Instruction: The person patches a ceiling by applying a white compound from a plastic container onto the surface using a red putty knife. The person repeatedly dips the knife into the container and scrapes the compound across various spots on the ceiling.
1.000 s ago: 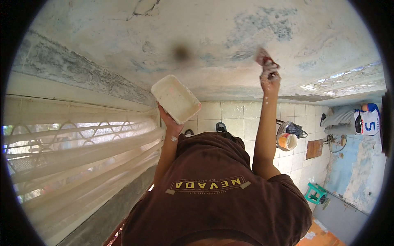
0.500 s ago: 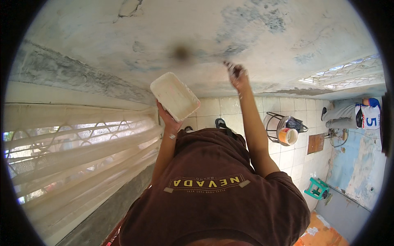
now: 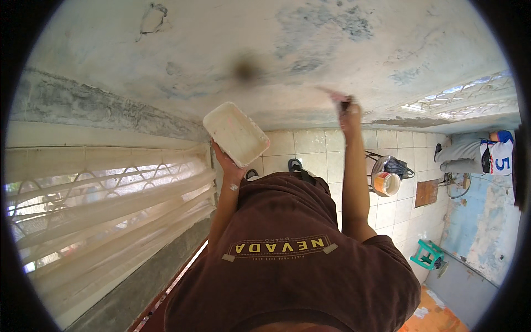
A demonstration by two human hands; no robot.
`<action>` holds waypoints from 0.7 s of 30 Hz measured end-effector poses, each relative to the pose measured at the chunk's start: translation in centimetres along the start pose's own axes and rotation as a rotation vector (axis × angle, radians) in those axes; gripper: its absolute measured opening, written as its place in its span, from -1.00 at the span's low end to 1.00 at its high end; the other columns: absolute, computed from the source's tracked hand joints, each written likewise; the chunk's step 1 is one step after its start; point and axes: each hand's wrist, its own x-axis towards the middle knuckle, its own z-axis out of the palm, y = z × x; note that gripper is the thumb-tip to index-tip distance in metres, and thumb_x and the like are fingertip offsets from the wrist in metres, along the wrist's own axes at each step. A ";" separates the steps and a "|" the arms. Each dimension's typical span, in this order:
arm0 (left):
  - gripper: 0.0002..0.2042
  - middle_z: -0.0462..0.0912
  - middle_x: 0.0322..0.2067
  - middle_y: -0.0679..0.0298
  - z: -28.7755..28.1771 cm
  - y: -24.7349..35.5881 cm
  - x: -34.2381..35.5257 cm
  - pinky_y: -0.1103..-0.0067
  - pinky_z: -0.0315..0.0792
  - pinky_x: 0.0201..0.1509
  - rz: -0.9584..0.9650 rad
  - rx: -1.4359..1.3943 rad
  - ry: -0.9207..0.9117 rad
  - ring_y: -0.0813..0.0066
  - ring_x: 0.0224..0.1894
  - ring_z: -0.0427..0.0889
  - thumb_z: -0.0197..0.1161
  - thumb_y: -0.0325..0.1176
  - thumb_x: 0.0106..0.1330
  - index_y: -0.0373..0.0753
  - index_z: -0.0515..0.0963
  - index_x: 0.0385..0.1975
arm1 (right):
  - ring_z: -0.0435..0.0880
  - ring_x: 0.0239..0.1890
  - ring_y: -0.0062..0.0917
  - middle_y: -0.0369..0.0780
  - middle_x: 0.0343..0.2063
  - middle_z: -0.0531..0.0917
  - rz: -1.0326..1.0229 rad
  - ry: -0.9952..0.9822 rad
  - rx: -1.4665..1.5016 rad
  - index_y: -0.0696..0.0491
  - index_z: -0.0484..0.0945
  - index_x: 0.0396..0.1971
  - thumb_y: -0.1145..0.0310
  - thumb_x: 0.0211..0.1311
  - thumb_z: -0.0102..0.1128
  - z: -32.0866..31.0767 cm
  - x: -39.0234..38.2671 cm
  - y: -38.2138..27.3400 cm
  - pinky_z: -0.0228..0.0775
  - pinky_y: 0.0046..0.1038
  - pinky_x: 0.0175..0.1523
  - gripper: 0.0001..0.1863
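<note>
My left hand [image 3: 227, 165] grips the lower left side of a pale rectangular tub [image 3: 237, 133], tilted so that its open side shows, with whitish smears inside. My right hand [image 3: 349, 116] is raised near the wall [image 3: 221, 33], closed around a flat-bladed scraper [image 3: 333, 96]. The blade points left toward the wall and is blurred by motion; whether it touches the surface I cannot tell. Pale smears mark my right hand and my left wrist. The wall is whitish with blue-grey patches and a crack at upper left.
On the tiled floor at right, a stool holds an orange-and-white bucket [image 3: 386, 183] and a black plastic bag [image 3: 396, 166]. Farther off are a green stool [image 3: 427, 254] and another person [image 3: 464, 157]. A sheer curtain [image 3: 110, 221] hangs at left; a grilled window [image 3: 462, 99] is at right.
My right hand has moved right and slightly down along the wall, scraper in it. The tub in my left hand stays nearly in place.
</note>
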 end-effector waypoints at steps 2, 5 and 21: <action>-0.37 0.39 0.27 0.34 -0.2 -0.2 -0.1 0.13 0.38 0.29 0.025 0.014 0.017 0.22 0.26 0.43 -0.14 0.29 0.40 0.04 0.27 0.33 | 0.64 -0.04 -0.18 0.10 -0.12 0.63 0.351 0.040 0.078 0.35 0.48 -0.15 0.15 0.56 -0.24 4.7 -0.6 1.1 0.46 -0.21 0.29 -0.50; -0.38 0.41 0.24 0.36 1.1 -0.7 0.6 0.14 0.40 0.27 0.034 0.066 0.025 0.24 0.24 0.45 -0.14 0.29 0.40 0.04 0.28 0.32 | 0.63 -0.03 -0.14 0.17 -0.09 0.60 0.142 0.096 0.183 0.39 0.46 -0.18 0.26 0.56 -0.24 4.3 3.7 1.1 0.46 -0.22 0.30 -0.56; -0.40 0.45 0.21 0.34 1.7 -5.6 0.0 0.17 0.42 0.25 0.033 -0.021 0.090 0.22 0.21 0.49 -0.15 0.26 0.43 0.02 0.30 0.32 | 0.67 -0.11 -0.33 -0.06 -0.16 0.65 0.378 0.137 0.142 0.27 0.52 -0.12 0.33 0.50 -0.12 4.9 -1.1 0.2 0.55 -0.32 0.14 -0.69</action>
